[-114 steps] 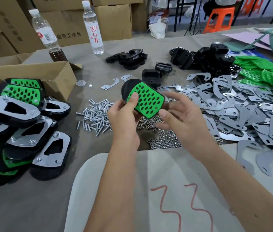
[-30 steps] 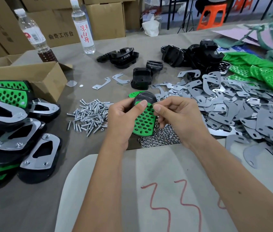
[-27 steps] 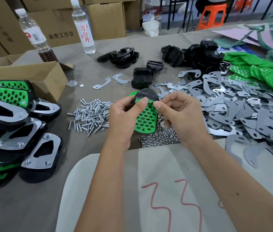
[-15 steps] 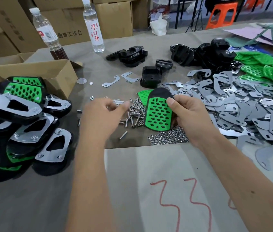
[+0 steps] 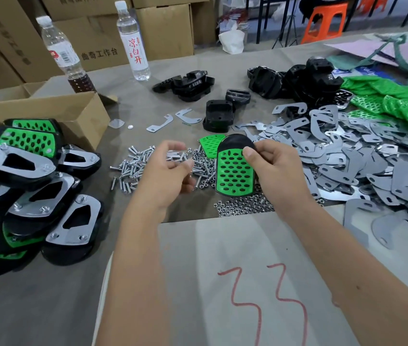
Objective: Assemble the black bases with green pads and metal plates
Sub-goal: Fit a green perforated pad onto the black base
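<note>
Two hands work above the table (image 5: pixel 48 303). The right hand (image 5: pixel 276 168) pinches a black base (image 5: pixel 236 144) with a green pad (image 5: pixel 234 172) seated in it, thumb on the pad's upper right corner, fingers hidden behind. The base stands nearly upright, long axis running away from the person, rounded black end farthest. The left hand (image 5: pixel 166 174) hovers over the screws (image 5: pixel 133 168), fingers curled and motion-blurred; I cannot tell whether they hold any. Nuts (image 5: pixel 245 204) lie just below the base, metal plates (image 5: pixel 347 158) to its right.
</note>
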### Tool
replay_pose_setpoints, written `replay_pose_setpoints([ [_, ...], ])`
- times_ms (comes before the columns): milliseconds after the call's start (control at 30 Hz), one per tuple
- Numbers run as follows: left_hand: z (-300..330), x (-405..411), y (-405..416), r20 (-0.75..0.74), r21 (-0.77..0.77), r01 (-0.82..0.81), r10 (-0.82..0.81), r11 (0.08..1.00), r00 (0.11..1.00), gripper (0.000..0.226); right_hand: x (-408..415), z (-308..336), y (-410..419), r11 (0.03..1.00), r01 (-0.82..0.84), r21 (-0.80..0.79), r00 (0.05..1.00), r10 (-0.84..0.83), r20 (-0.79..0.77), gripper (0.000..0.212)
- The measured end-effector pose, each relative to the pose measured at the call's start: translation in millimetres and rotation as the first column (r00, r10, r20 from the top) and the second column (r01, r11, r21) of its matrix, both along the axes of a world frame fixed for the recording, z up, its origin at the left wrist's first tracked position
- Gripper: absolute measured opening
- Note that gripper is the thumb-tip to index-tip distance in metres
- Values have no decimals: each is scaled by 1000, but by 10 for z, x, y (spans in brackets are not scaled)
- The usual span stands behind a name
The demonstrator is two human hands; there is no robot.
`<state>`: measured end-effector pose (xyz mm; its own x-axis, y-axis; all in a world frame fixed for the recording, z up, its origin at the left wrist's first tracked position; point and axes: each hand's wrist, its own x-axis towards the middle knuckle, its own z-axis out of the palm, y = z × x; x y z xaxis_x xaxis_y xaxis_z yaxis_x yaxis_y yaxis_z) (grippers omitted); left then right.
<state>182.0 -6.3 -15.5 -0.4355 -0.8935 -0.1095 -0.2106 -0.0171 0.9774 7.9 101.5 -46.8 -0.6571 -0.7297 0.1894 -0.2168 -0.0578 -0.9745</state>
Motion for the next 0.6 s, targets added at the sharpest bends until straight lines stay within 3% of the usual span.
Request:
replay_pose_setpoints([
  [100,-46,-161,66,-147,126,-13,32,992,989,26,-7,-15,-9,1000,24,-2,1000,-24,9,24],
  [233,-48,-223,84,-335,324,46,69,945,940,5,-16,-21,-15,999,49,-4,998,-49,48,22],
  [333,-77,-238,77,-401,315,62,73,947,913,8,-15,-18,-17,998,56,-5,998,-55,41,21],
  [433,-124,-278,86,-305,196,-12,72,981,949,15,-11,-18,-22,999,51,-2,998,-51,39,18],
  [600,-205,-308,64,67,-223,-24,40,975,997,33,-11,-18,-23,999,53,3,998,-53,46,17],
])
